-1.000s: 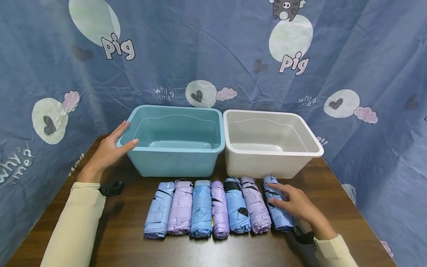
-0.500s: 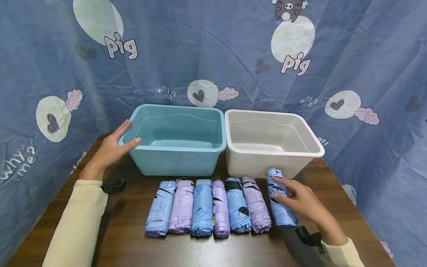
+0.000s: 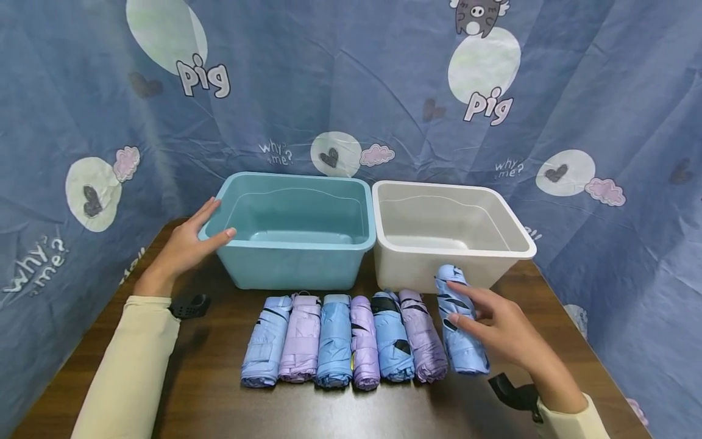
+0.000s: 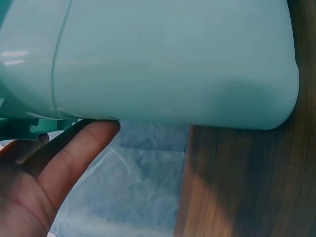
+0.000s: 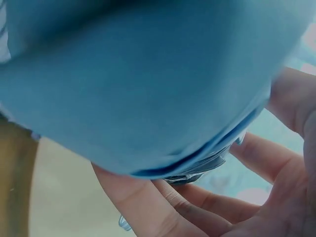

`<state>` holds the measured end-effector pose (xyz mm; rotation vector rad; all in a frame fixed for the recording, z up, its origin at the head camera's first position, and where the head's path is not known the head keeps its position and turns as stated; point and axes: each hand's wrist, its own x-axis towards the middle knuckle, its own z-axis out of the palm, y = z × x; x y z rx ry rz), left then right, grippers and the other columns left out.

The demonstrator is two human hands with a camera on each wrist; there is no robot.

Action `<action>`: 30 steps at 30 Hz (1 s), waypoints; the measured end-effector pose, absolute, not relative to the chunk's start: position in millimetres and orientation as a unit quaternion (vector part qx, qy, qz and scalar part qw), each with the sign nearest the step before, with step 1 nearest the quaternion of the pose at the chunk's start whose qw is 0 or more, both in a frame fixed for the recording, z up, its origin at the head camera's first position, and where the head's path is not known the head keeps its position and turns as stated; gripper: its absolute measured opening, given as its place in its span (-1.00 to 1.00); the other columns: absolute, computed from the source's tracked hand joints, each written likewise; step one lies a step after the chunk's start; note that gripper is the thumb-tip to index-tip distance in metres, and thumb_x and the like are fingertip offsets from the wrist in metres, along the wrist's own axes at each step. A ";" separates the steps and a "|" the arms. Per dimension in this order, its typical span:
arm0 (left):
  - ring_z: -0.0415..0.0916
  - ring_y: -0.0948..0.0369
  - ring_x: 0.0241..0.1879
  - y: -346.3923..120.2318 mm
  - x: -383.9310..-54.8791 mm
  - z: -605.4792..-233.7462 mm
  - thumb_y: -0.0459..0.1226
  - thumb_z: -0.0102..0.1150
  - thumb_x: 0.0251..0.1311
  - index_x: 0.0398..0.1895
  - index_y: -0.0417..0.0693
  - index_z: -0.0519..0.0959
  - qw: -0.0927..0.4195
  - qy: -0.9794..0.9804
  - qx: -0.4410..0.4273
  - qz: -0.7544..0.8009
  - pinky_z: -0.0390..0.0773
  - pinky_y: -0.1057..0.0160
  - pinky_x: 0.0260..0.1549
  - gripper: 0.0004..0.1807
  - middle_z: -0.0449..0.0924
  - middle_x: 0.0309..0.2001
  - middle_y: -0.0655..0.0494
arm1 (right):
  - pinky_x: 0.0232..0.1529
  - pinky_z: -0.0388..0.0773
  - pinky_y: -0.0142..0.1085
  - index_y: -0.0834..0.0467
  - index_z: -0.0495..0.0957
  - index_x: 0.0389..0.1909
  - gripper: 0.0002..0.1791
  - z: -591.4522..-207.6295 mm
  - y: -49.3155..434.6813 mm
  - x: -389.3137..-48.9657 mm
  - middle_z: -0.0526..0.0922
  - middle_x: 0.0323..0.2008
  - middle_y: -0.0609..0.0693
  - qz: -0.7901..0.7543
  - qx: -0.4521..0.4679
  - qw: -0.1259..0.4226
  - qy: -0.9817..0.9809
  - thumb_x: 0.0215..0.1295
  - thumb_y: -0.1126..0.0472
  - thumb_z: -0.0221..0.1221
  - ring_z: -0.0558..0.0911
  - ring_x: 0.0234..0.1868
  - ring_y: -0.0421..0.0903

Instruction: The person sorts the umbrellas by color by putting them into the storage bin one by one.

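My right hand (image 3: 501, 320) holds a rolled blue folding umbrella (image 3: 460, 332), with thumb and fingers on either side. Its top end is raised in front of the white bin (image 3: 450, 268). In the right wrist view, the umbrella's blue fabric (image 5: 148, 89) fills most of the picture, the fingers around its far side. My left hand (image 3: 183, 247) rests on the left end of the teal bin (image 3: 290, 265), thumb and fingers spread and fairly straight at its rim. The left wrist view has a finger (image 4: 74, 158) touching the bin's outer wall (image 4: 173, 64).
In front of the bins lies a row of several rolled umbrellas, blue and lilac, including a lilac one (image 3: 425, 341) nearest the right hand. Both bins stand side by side on the brown wooden table (image 3: 219, 402). A patterned blue cloth (image 3: 351, 79) hangs behind.
My right hand has lifted the blue umbrella from the right end of the row, its top end moving up toward the white bin. The left hand stays at the teal bin.
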<state>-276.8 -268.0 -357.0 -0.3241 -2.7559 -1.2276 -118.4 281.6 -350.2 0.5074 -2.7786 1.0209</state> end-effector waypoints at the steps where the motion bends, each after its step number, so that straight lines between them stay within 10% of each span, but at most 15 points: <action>1: -0.20 -0.12 0.47 -268.1 -276.2 -356.9 0.12 0.16 0.18 0.55 0.22 -0.08 0.055 -0.907 -0.106 -0.404 -0.01 -0.36 0.20 -0.06 -0.24 0.52 0.38 | -0.41 0.54 -0.32 -0.03 0.45 0.29 -0.41 -347.0 280.0 -117.4 0.62 -0.13 0.01 0.344 0.173 0.069 -0.920 0.21 0.09 0.29 0.62 -0.39 -0.24; 30: -0.06 -0.20 0.43 -257.7 -254.9 -363.5 0.09 0.19 0.17 0.55 0.12 -0.06 0.083 -0.911 -0.117 -0.387 0.10 -0.37 0.15 -0.04 -0.21 0.54 0.21 | -0.46 0.60 -0.17 -0.08 0.42 0.32 -0.41 -273.6 214.3 -169.3 0.58 0.01 0.20 0.432 0.213 -0.006 -0.876 0.25 0.08 0.26 0.71 -0.30 -0.07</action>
